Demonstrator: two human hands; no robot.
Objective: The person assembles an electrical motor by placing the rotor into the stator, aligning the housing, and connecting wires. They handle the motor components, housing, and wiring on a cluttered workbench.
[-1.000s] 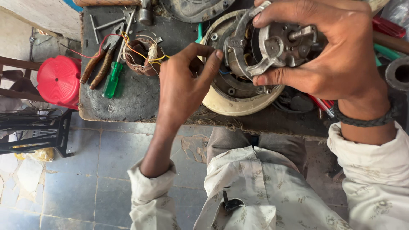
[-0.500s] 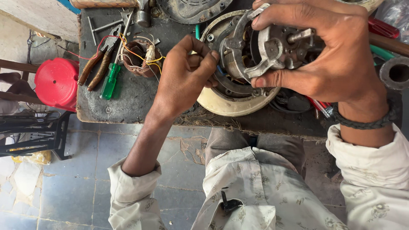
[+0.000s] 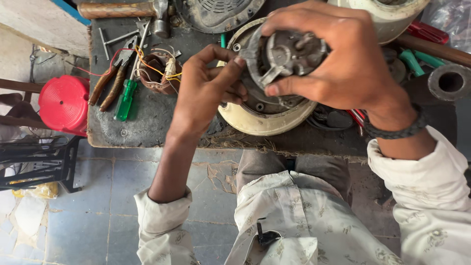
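Sleeves of pale patterned cloth frame the bottom of the view, above a tiled floor. At the workbench (image 3: pixel 147 127) edge, the left hand (image 3: pixel 203 91) curls narrow, its fingertips pinched against the nine o'clock side of a grey metal motor core (image 3: pixel 289 54). The right hand (image 3: pixel 338 59) closes over that core from three o'clock, gripping it just above a round cream housing (image 3: pixel 260 122), which lies open on the bench. Judging by this, the motor is partly apart: core lifted out or not yet seated, cover off. At ten o'clock from the left hand sit a copper winding with coloured wires (image 3: pixel 157 71), a green-handled screwdriver (image 3: pixel 125 100) and pliers (image 3: pixel 105 83); farther, at eleven o'clock, a wooden-handled hammer (image 3: pixel 122 10). A red round stool (image 3: pixel 64 103) stands off the bench at nine o'clock.
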